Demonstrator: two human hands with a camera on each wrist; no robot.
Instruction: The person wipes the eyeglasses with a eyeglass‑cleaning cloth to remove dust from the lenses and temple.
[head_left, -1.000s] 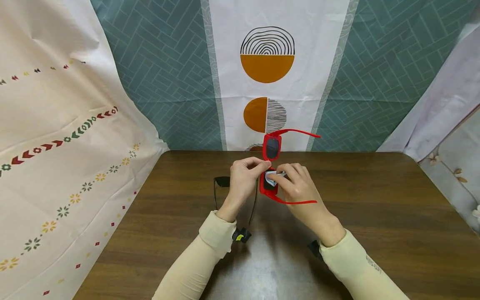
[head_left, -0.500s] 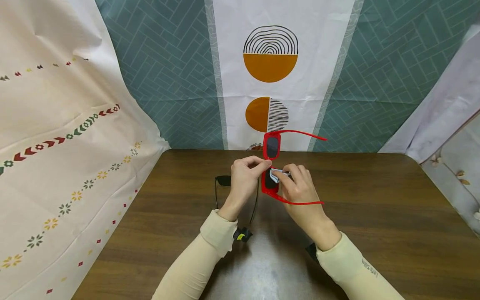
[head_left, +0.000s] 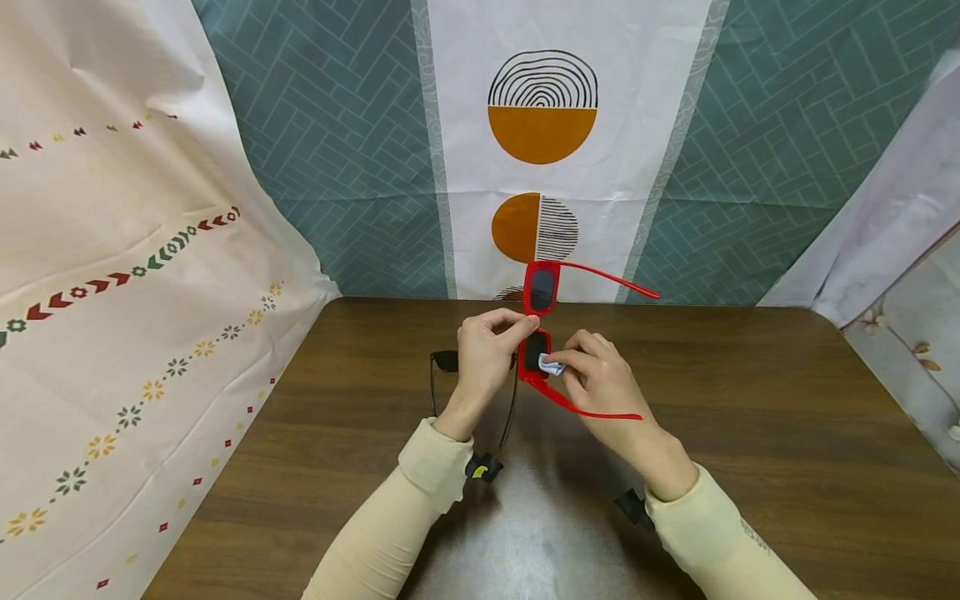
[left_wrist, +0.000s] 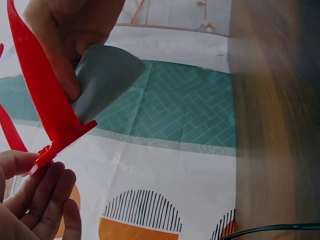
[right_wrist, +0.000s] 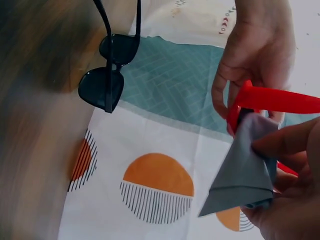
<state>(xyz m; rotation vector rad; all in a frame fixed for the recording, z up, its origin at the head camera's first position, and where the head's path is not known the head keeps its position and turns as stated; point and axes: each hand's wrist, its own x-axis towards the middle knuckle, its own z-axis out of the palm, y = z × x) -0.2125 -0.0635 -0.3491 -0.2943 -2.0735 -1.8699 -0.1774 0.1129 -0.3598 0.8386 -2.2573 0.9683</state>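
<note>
Red-framed sunglasses (head_left: 542, 287) with dark lenses are held up over the table, turned on end with both temples pointing right. My left hand (head_left: 486, 350) pinches them at the bridge between thumb and fingertips. In my right hand (head_left: 606, 379) a small folded cleaning cloth (head_left: 551, 365), light blue-grey, is pinched and lies against the lower lens. The right wrist view shows the cloth (right_wrist: 242, 165) hanging in a folded point below the fingers. From the left wrist view, the cloth (left_wrist: 107, 75) sticks out beyond the red frame (left_wrist: 65, 137).
Black sunglasses (head_left: 446, 361) rest on the wooden table (head_left: 337, 467) behind my left hand, temples unfolded toward me. A patterned curtain (head_left: 352, 150) hangs along the table's far edge. Pale cloth (head_left: 187, 333) drapes the left side.
My right hand has shifted the cloth down the lower lens, and its fingers have changed pose. The red sunglasses have tilted slightly, their temples now angling lower. The left hand keeps its pinch.
</note>
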